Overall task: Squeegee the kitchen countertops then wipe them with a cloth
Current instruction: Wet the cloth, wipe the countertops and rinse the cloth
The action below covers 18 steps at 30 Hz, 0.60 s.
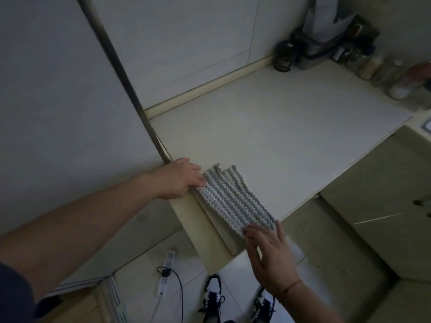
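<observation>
Seen from above, a pale kitchen countertop (279, 141) fills the middle of the view, with a ridged grey-and-white cloth (233, 197) spread flat along its near left corner. The cloth lies stretched between the person's two hands, running from upper left to lower right. At its far end, the left hand (179, 180) rests at the counter's left edge, fingers fairly straight and laid on the cloth's edge, not curled around it. At its near end, the right hand (268, 250) meets the cloth where it reaches the counter's front edge; the fingers are extended and lightly spread, their tips on the fabric, and a thin band circles the wrist. Whether either thumb is tucked under the cloth cannot be made out. The far right corner of the counter holds a dark jar (284, 55), a dark appliance (326, 40) and a row of blurred bottles (382, 71). Below the counter's edge, a white power strip (166, 271) with a black cable lies on the tiled floor, near a pair of black-and-white shoes (213, 297).
</observation>
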{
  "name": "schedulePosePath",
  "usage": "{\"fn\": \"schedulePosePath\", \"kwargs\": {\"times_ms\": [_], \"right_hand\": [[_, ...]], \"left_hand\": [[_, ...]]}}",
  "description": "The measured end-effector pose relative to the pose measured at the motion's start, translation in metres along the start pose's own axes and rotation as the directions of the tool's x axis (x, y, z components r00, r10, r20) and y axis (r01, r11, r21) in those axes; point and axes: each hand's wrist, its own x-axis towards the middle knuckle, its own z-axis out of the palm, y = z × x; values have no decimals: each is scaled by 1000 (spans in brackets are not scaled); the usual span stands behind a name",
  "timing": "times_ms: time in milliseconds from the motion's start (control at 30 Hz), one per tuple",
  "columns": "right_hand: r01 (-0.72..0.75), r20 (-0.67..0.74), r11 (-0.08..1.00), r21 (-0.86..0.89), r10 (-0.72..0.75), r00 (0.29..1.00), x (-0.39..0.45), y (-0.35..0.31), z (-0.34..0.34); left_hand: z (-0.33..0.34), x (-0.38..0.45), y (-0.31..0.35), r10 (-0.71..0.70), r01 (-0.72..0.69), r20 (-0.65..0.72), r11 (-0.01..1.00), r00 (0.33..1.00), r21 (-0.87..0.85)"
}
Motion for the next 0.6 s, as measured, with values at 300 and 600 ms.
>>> {"fn": "schedulePosePath", "kwargs": {"times_ms": [300,600], "right_hand": [[39,89,982,-187,-23,996,21,-15,32],[25,243,915,-402,81,967,20,-6,48]], "left_hand": [[39,7,57,-59,43,-217,996,974,-76],[66,23,62,-72,82,-108,993,991,89]]}}
